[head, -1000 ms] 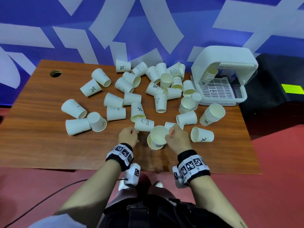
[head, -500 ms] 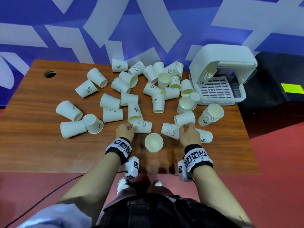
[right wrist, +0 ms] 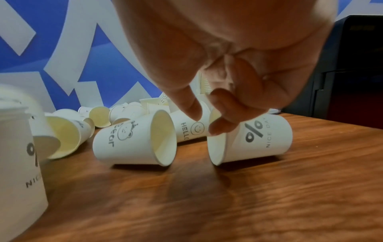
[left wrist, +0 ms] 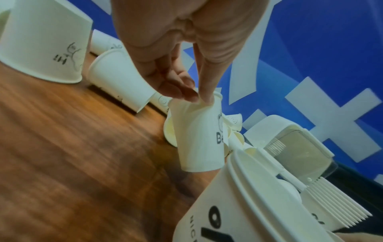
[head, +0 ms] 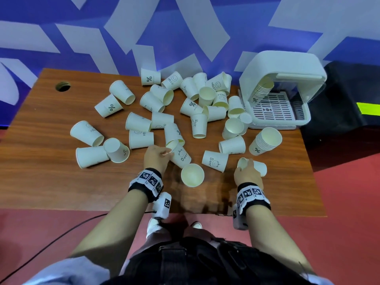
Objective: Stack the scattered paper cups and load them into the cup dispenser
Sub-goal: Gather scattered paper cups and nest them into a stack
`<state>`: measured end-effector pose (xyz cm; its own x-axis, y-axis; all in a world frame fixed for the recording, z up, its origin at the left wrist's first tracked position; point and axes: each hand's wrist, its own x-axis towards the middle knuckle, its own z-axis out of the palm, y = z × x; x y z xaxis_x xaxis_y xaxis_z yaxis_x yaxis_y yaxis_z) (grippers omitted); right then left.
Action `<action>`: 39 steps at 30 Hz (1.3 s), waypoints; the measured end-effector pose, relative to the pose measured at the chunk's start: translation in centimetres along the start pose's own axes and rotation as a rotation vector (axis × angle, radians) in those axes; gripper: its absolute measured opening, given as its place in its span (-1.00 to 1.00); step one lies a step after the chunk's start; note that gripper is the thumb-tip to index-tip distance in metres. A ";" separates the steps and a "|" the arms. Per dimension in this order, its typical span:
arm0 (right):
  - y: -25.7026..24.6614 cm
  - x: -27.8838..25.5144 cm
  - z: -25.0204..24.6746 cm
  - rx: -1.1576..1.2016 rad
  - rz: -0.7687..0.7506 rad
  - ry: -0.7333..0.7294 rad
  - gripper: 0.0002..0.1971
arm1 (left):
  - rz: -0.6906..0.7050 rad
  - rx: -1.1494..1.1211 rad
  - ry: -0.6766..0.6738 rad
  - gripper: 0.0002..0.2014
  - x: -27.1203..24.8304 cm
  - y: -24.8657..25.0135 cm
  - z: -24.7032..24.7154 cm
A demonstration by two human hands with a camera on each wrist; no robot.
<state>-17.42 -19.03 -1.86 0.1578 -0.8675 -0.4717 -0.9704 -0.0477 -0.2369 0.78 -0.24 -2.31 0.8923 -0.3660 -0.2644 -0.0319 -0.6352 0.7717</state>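
Hiding the rim it gripped, my left hand [head: 156, 157] pinched the mouth of a "Bear" cup [head: 181, 157], lifting it clear of the surface [head: 51, 182]. My right hand [head: 247, 172] closed its fingertips [right wrist: 219, 129] on the rim of a "%" cup [right wrist: 251, 139] lying on its side. Between them an upright stack [head: 192, 175] stood, its prints cut off in both wrist views. Farther off, white cups lay scattered, blurred. Another stack [head: 265, 141] leaned beside the dispenser [head: 281, 89], with more cups [head: 262, 90] nested inside.
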 end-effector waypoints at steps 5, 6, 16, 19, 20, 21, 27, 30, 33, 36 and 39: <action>0.8 0.1 0.1 -0.094 -0.015 0.021 -0.39 | 0.182 -0.114 0.023 -0.84 -1.3 0.1 -1.3; 0.9 0.1 0.0 -0.098 -0.020 0.021 -0.39 | 0.220 -0.143 0.026 -0.85 -1.7 0.1 -1.7; 1.6 -0.8 -1.6 -0.061 -0.004 0.107 -0.57 | 0.462 -0.284 -0.135 -0.83 -5.1 0.8 -3.2; 1.3 -1.4 -2.5 -0.055 -0.021 0.161 -0.71 | 0.532 -0.182 -0.186 -0.87 -5.7 0.7 -3.1; 1.1 -1.7 -2.9 -0.045 -0.034 0.181 -0.72 | 0.546 -0.140 -0.200 -0.89 -5.8 0.7 -3.1; 0.8 -2.0 -3.4 -0.033 -0.047 0.199 -0.73 | 0.555 -0.110 -0.215 -0.90 -5.9 0.6 -3.0; -0.9 -3.8 -6.3 0.123 -0.198 0.244 -0.78 | 0.547 -0.011 -0.324 -0.90 -6.3 -0.2 -2.2; -1.8 -4.3 -6.8 0.306 -0.345 0.158 -0.76 | 0.506 -0.014 -0.353 -0.91 -6.4 -0.2 -2.0; -2.8 -4.4 -6.5 0.450 -0.453 0.056 -0.75 | 0.496 0.005 -0.303 -0.90 -6.2 -0.4 -1.9; -3.8 -5.1 -5.5 0.488 -0.513 -0.120 -0.80 | 0.454 0.036 -0.225 -0.88 -5.5 -0.8 -2.2; -4.5 -6.0 -3.9 0.465 -0.537 -0.276 -0.82 | 0.377 0.005 -0.196 -0.87 -5.0 -1.4 -2.3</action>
<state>-14.70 -15.55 5.37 0.6856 -0.6262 -0.3712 -0.5800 -0.1617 -0.7984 -2.62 4.05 -0.67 0.7151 -0.6956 -0.0692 -0.3428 -0.4351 0.8326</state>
